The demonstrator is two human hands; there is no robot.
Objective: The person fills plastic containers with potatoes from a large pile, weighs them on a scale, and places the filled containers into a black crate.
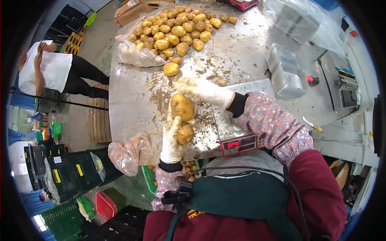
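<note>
My left hand (173, 140), in a whitish glove, is closed around two potatoes: a larger potato (182, 107) above and a smaller potato (185, 134) below it. Just beyond them my right hand (197, 87), gloved too, reaches across the table with fingers stretched out and nothing visible in them. Close to its fingertips lies a single potato (171, 69), at the near end of a large potato pile (177, 30). Under my right forearm is a weighing scale (240, 143) with a metal plate and a lit red display.
Dirt covers parts of the metal table (132, 104). Clear plastic boxes (287, 72) stand stacked at the right, near a knife (313, 124). A plastic bag (130, 152) hangs at the left edge. Black crates (76, 168) and another person (52, 66) are further left.
</note>
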